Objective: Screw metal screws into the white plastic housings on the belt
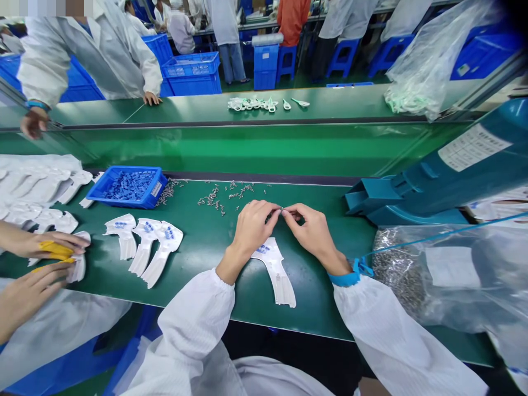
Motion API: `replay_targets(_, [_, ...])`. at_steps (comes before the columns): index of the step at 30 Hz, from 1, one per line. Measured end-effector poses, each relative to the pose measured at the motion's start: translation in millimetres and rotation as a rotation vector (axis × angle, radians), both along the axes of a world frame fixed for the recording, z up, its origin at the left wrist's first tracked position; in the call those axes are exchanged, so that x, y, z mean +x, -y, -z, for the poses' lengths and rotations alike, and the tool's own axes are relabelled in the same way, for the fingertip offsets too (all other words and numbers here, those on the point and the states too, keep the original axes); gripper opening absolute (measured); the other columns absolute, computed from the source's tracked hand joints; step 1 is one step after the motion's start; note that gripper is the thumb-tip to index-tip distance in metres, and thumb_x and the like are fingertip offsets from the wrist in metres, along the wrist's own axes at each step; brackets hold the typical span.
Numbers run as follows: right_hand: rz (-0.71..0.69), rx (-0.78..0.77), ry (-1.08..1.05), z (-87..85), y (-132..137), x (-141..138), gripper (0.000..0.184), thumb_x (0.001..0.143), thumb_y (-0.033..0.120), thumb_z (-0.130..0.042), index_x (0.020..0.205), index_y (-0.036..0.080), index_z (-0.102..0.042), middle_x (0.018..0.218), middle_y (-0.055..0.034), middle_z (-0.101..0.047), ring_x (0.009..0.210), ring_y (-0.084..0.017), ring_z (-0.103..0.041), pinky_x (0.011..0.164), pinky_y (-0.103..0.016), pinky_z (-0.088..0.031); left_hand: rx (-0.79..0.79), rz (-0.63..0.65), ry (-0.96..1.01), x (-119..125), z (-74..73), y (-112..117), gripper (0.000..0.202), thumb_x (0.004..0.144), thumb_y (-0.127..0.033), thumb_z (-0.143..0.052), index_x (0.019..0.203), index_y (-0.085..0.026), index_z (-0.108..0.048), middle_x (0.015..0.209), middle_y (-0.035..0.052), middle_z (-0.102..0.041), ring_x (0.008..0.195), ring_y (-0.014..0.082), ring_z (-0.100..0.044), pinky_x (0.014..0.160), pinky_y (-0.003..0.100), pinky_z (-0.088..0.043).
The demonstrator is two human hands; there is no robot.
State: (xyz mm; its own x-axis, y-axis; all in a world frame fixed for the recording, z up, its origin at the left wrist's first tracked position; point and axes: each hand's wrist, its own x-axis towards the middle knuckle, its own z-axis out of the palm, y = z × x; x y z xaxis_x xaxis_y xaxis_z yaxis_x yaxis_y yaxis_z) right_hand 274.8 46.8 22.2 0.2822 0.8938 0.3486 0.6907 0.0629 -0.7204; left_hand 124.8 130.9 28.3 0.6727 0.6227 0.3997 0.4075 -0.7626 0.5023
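Note:
My left hand and my right hand meet fingertip to fingertip above the green bench. Pinched between them is a tiny metal part, too small to name exactly. Just below lies a white curved plastic shell with blue pieces in its head, partly hidden by my left hand. Scattered small metal parts lie beyond my left hand. Three similar white shells with blue pieces rest to the left.
A blue tray holds many blue pieces. At right are a teal tool-like machine and a clear bag of metal parts. A blue wrist-strap cord runs rightward. A co-worker's hands handle a white shell at left.

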Motion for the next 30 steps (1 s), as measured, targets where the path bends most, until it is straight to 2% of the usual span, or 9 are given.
replay_targets(5, [-0.021, -0.028, -0.077, -0.6, -0.5, 1.8, 0.023, 0.096, 0.040, -0.050, 0.089, 0.024, -0.066, 0.083, -0.0054, -0.071, 0.074, -0.022, -0.063, 0.071, -0.034, -0.049, -0.036, 0.025, 0.030, -0.3, -3.4, -0.5, 0.019, 0.101, -0.029, -0.049, 0.102, -0.023, -0.067, 0.098, 0.0021, -0.071, 0.091, 0.0179, -0.061, 0.085, 0.032, -0.047])
replay_targets(11, [-0.188, -0.114, -0.474, 3.4, -2.4, 8.9, 0.033, 0.093, 0.052, -0.054, 0.082, 0.022, -0.063, 0.070, -0.0010, -0.061, 0.069, -0.018, -0.058, 0.068, -0.031, -0.047, -0.073, 0.111, 0.078, -1.3, -7.3, -4.0, 0.016, 0.100, -0.026, -0.051, 0.102, -0.024, -0.067, 0.100, 0.0003, -0.073, 0.095, 0.0155, -0.063, 0.088, 0.030, -0.048])
replay_targets(16, [-0.259, -0.178, -0.628, 1.9, -2.9, 12.1, 0.034, 0.091, 0.051, -0.054, 0.077, 0.022, -0.061, 0.066, 0.0001, -0.057, 0.066, -0.017, -0.055, 0.065, -0.030, -0.045, -0.080, 0.178, 0.062, -3.7, -10.5, -5.7, 0.020, 0.101, -0.027, -0.048, 0.104, -0.025, -0.067, 0.105, 0.0006, -0.073, 0.097, 0.0150, -0.064, 0.090, 0.031, -0.048])
replay_targets(18, [-0.244, -0.170, -0.566, 2.4, -2.7, 12.1, 0.034, 0.093, 0.050, -0.052, 0.076, 0.022, -0.061, 0.067, -0.0001, -0.058, 0.066, -0.017, -0.055, 0.065, -0.030, -0.046, -0.070, 0.175, 0.037, -4.3, -10.3, -5.7, 0.021, 0.102, -0.028, -0.046, 0.104, -0.024, -0.067, 0.105, 0.0015, -0.072, 0.097, 0.0157, -0.064, 0.089, 0.032, -0.048])
replay_targets(23, [-0.118, -0.088, -0.184, 2.3, -0.6, 8.6, 0.025, 0.096, 0.040, -0.050, 0.084, 0.022, -0.063, 0.076, -0.0025, -0.067, 0.070, -0.019, -0.060, 0.067, -0.031, -0.047, -0.009, 0.146, -0.073, -4.3, -6.6, -6.3, 0.022, 0.103, -0.032, -0.044, 0.104, -0.022, -0.064, 0.100, 0.0033, -0.069, 0.093, 0.0186, -0.060, 0.085, 0.033, -0.045])
replay_targets(27, [-0.129, -0.064, 0.002, 1.0, 0.6, 6.1, 0.018, 0.096, 0.032, -0.051, 0.090, 0.023, -0.065, 0.084, -0.0041, -0.069, 0.076, -0.021, -0.063, 0.072, -0.033, -0.048, 0.031, 0.136, -0.169, -4.0, -5.3, -6.5, 0.026, 0.104, -0.029, -0.038, 0.099, -0.020, -0.061, 0.095, 0.0049, -0.065, 0.089, 0.0203, -0.058, 0.081, 0.033, -0.042])
replay_targets(30, [-0.149, -0.061, 0.063, 2.6, 1.0, 6.1, 0.019, 0.097, 0.032, -0.050, 0.093, 0.024, -0.066, 0.088, -0.0058, -0.070, 0.083, -0.023, -0.064, 0.076, -0.036, -0.048, 0.027, 0.111, -0.206, -3.3, -4.4, -5.6, 0.027, 0.104, -0.027, -0.034, 0.095, -0.020, -0.058, 0.091, 0.0047, -0.063, 0.087, 0.0200, -0.058, 0.078, 0.032, -0.041])
